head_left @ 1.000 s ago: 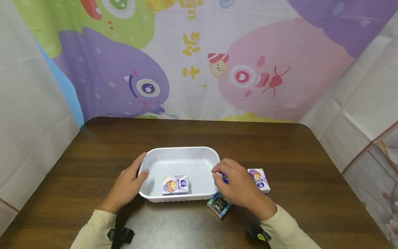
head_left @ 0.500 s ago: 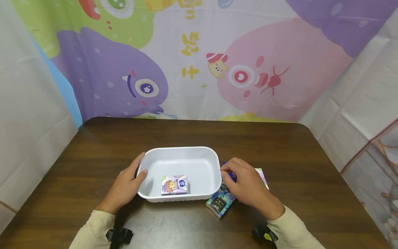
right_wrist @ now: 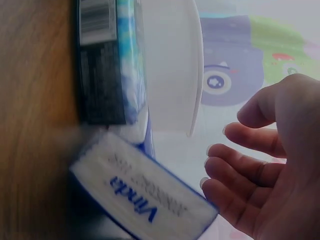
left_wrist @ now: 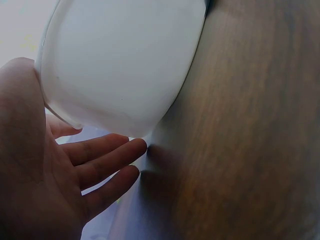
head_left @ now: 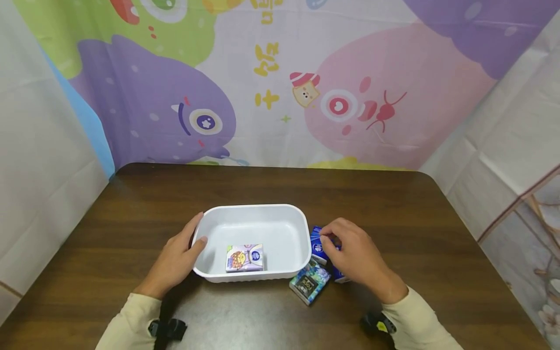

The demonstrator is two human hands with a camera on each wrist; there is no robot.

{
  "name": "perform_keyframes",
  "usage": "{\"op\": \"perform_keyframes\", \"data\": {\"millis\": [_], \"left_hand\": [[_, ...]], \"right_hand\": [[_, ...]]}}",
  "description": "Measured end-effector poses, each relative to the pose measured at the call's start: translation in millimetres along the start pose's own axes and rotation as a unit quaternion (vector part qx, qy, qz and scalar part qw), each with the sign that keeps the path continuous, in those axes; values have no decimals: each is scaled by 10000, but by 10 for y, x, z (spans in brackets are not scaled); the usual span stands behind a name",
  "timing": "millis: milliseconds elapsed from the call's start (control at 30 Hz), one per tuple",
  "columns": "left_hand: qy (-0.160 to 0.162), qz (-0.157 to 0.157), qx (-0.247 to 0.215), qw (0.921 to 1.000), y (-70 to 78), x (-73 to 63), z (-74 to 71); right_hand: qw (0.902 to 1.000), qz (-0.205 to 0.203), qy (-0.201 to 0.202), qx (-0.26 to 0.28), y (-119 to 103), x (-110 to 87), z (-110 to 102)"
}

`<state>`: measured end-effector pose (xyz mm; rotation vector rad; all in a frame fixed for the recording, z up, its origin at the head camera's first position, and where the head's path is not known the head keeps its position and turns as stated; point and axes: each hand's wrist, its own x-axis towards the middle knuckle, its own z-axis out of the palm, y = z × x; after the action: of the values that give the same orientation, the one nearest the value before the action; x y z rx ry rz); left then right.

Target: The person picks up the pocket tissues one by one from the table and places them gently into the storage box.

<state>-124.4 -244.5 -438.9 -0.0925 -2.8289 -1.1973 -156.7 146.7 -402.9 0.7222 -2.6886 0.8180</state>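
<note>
In the head view, my left hand (head_left: 172,261) holds the left end of a white plastic tray (head_left: 280,214), thumb over the rim and fingers along the outside. The left wrist view shows those fingers spread against the tray's outer end (left_wrist: 122,70). A purple-and-white pocket tissue pack (head_left: 244,258) lies inside the tray near its front wall. My right hand (head_left: 356,253), fingers loosely bent and holding nothing, hovers above blue tissue packs (head_left: 318,246) to the tray's right. In the right wrist view, a white-and-blue Vinda tissue pack (right_wrist: 142,187) lies below the fingers.
A green-blue patterned tissue pack (head_left: 309,283) lies by the tray's front right corner. Another dark blue pack (head_left: 339,275) is partly covered by the right hand. A cartoon-print cloth (head_left: 271,131) hangs behind the brown wooden table (head_left: 372,194).
My right hand has moved right, away from the tray's right rim, uncovering blue packs. The purple-and-white pack at the right is now hidden behind it. The left hand stays on the tray.
</note>
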Motion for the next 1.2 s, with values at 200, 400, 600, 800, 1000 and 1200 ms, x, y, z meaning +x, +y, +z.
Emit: {"op": "perform_keyframes", "data": {"millis": [200, 400, 600, 800, 1000, 1200], "left_hand": [[2, -1, -16, 10000, -11, 6, 2], [18, 28, -5, 10000, -21, 5, 5], [-11, -6, -20, 10000, -16, 5, -4], [-24, -5, -38, 10000, -2, 4, -9], [-17, -3, -22, 10000, 8, 5, -9], [-16, 31, -35, 10000, -7, 3, 2]], "right_hand": [[9997, 207, -104, -87, 74, 11, -34], [9987, 417, -239, -173, 109, 18, -38], [9981, 479, -225, -316, 128, 27, -43], [9963, 603, -205, -579, 178, 33, -56], [9923, 861, -334, -823, 220, 31, -69], [9838, 1189, -606, -1195, 240, 24, -118]]}}
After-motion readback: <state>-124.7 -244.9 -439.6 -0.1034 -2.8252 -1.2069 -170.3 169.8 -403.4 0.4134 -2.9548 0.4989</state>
